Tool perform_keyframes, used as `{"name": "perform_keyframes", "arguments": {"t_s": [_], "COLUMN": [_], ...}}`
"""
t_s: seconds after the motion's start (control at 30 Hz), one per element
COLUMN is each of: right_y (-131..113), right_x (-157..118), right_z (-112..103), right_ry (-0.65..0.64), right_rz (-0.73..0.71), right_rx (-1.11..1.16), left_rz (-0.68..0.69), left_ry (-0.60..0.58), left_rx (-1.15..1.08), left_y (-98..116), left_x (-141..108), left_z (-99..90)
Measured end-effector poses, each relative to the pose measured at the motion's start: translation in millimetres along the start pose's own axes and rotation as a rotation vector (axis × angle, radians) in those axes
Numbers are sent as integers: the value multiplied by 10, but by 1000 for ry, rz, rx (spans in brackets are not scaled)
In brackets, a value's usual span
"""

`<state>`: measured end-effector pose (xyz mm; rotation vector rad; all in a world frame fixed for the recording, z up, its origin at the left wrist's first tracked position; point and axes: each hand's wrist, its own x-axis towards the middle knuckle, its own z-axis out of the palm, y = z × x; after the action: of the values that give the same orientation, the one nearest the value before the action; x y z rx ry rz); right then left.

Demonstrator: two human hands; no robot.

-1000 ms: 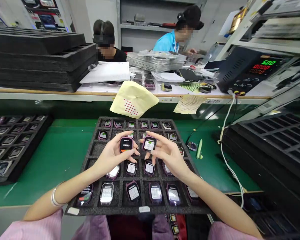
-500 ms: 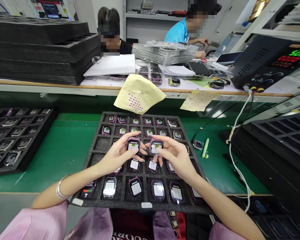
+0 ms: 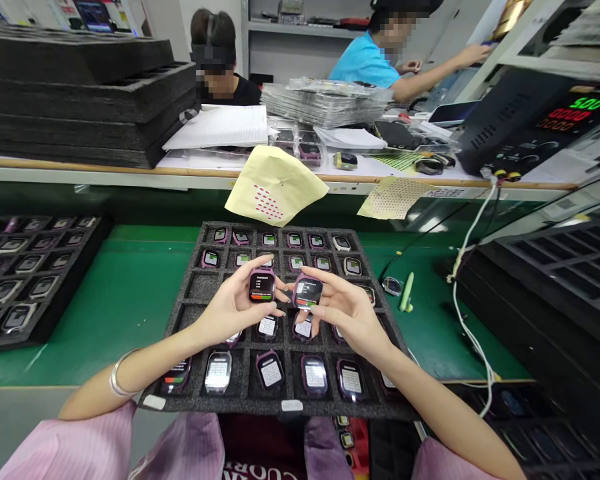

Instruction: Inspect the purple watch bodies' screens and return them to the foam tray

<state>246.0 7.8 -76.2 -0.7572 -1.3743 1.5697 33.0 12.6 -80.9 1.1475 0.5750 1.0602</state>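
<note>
My left hand grips a purple-cased smartwatch between thumb and fingers. A second purple smartwatch is held the same way by my right hand. Both screens are dark, with white text and a red and green strip near the bottom. The two watches are side by side, slightly apart, above a black foam tray. In the tray's compartments lie several more watches, many with white lit screens, such as a silver one in the front row. My hands hide part of the middle rows.
Another tray of watches lies at left on the green bench. Black foam trays are stacked on the shelf, near a power supply. Yellow paper hangs over the shelf edge. A green pen-like tool and white cable are at right. Two people sit beyond.
Both held watches' screens have switched from a white table-like page to a dark page with text and a red and green strip. The co-worker in blue has stretched an arm to the right.
</note>
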Motion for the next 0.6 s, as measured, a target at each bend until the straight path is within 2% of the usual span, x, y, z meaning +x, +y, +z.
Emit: {"name": "perform_keyframes", "arguments": {"t_s": [0.13, 0.3, 0.6], "right_y": [-4, -2, -17], "right_x": [2, 11, -24], "right_z": [5, 31, 3], "right_ry": [71, 159, -21], "right_rz": [7, 20, 43], "right_rx": [-21, -117, 0], "left_rz": [-5, -8, -65], "left_ry": [26, 0, 102], "left_rx": [45, 33, 72], "left_y": [-14, 16, -13], "left_x": [1, -5, 35], "left_z": [-10, -17, -27]}}
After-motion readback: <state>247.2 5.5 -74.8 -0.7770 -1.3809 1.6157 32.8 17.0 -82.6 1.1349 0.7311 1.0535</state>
